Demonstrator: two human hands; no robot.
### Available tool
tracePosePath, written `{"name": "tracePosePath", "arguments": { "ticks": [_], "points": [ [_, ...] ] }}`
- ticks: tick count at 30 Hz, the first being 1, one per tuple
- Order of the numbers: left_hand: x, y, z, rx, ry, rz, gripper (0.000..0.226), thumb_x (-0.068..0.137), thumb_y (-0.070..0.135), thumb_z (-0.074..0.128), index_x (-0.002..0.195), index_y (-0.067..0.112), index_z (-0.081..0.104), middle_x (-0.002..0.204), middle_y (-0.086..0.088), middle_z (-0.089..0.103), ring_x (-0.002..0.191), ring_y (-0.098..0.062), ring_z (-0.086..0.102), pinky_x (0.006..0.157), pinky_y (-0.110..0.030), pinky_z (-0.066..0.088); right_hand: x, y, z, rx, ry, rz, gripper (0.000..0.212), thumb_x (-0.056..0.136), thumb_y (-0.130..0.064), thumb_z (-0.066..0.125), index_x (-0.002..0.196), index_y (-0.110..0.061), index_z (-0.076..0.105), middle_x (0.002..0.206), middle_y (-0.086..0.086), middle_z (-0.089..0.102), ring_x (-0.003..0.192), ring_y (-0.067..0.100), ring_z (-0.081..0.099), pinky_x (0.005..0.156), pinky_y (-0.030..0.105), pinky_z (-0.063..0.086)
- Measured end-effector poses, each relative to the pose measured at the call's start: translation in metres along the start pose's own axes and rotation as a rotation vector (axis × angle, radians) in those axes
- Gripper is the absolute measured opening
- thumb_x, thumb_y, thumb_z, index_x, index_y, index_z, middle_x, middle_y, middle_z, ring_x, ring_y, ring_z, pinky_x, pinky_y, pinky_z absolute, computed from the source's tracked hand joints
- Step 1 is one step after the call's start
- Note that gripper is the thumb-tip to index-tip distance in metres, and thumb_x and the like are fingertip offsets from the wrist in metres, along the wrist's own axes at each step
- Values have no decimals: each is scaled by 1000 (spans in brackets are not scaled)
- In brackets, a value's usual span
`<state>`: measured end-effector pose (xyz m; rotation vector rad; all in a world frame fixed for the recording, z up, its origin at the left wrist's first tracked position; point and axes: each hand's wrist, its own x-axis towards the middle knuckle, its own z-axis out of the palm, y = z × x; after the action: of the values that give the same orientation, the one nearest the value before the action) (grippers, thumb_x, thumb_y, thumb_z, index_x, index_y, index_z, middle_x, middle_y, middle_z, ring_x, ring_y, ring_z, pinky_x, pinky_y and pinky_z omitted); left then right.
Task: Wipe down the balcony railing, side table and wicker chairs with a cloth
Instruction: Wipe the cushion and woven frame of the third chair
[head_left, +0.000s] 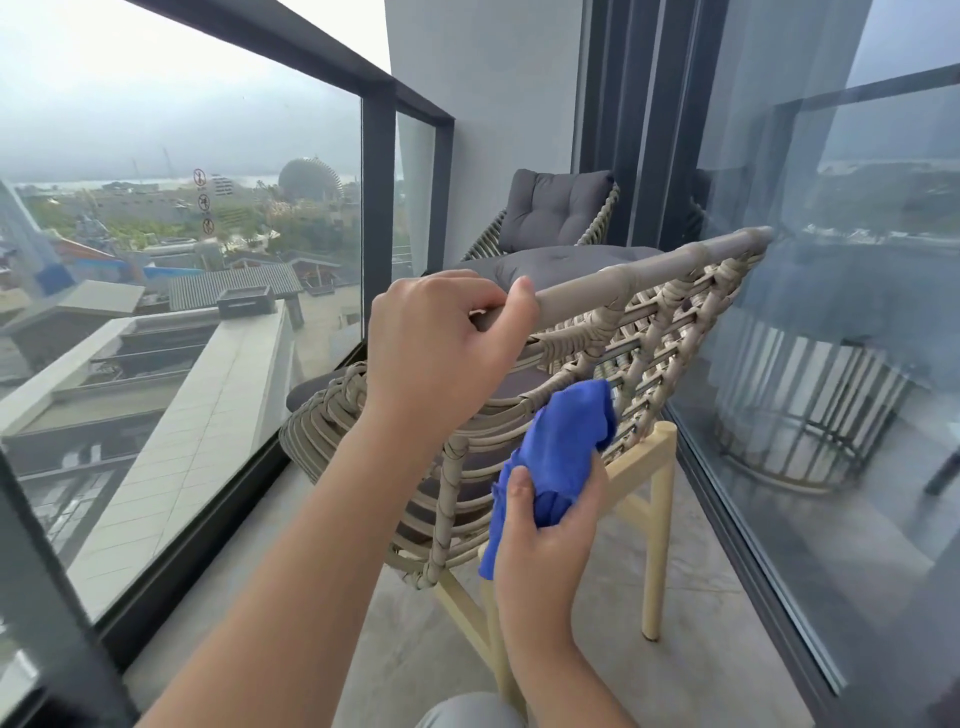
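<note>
Right hand (545, 525) grips cloth (558, 447) against chair (649, 322).

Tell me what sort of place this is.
Most likely a high-rise balcony, perhaps a hotel's: a glass railing overlooks rooftops far below, two cushioned wicker chairs stand on the concrete floor, and a sliding glass door lines the right.

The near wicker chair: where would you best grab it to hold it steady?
Grip the smooth top rail of the near wicker chair, coming from behind and above, as the left hand does. It is a bare round bar fingers can wrap around; the weave below looks harder to grasp.
</note>
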<state>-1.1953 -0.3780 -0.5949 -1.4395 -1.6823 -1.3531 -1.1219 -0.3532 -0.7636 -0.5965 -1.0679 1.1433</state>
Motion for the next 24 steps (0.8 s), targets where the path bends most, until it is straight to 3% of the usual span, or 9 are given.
{"name": "tracePosePath", "arguments": {
  "ticks": [2,5,6,8,10,12,16,20,24],
  "points": [
    [0,1,-1,2,-5,-1,53,94,39,55,48,25,32,49,-1,30,50,-16,34,53,-27,24,-28,1,10,47,-76,40,58,94,-8,71,145,-21,47,135,8,60,115,11,67,89,19,55],
    [-2,0,-1,-5,-12,5,51,95,39,54,49,21,39,49,0,32,51,-19,35,53,-31,26,-50,9,14,40,-126,62,65,86,-35,72,146,-35,46,137,11,58,116,27,67,96,40,56],
    [-2,-1,-1,-9,-10,7,51,95,39,54,49,20,41,49,-1,32,52,-20,35,54,-31,26,-49,9,11,45,-130,65,65,85,-33,73,145,-34,47,136,11,58,115,26,67,96,40,57],
    [-2,-1,-1,-15,-2,13,50,95,38,54,50,19,44,49,-1,32,52,-20,35,53,-32,28,-41,8,3,62,-124,62,60,89,-13,76,142,-23,50,131,11,61,111,19,68,90,26,57],
    [-3,-2,-2,-22,-1,14,50,95,36,55,50,16,47,49,-2,35,51,-21,38,52,-36,32,-30,4,-9,37,-123,44,57,90,6,71,139,-18,53,126,-2,67,109,8,68,86,13,53],
    [-4,-2,-2,-35,0,14,50,96,35,54,50,14,49,50,-3,38,51,-23,41,53,-40,36,-14,3,-24,16,-60,28,52,92,6,69,137,-16,54,118,-20,69,110,0,67,89,13,52],
    [-5,-1,-2,-62,5,8,49,97,30,54,51,14,56,48,-3,40,52,-23,44,54,-42,37,44,12,-56,-64,123,-40,39,95,3,67,127,-18,57,113,-23,68,107,-8,64,88,8,46],
    [-5,2,-1,-68,-7,4,49,96,26,56,49,15,54,47,-3,38,51,-25,43,51,-42,34,136,40,-96,-183,235,-33,42,98,-5,65,137,-13,53,130,1,64,120,8,62,99,16,45],
    [-5,4,-1,-73,-5,10,50,96,24,56,47,22,44,47,-2,32,49,-23,37,49,-39,30,233,76,-121,-298,282,33,43,96,-12,61,138,-11,51,131,4,59,125,27,58,102,31,43]
  ]
}}
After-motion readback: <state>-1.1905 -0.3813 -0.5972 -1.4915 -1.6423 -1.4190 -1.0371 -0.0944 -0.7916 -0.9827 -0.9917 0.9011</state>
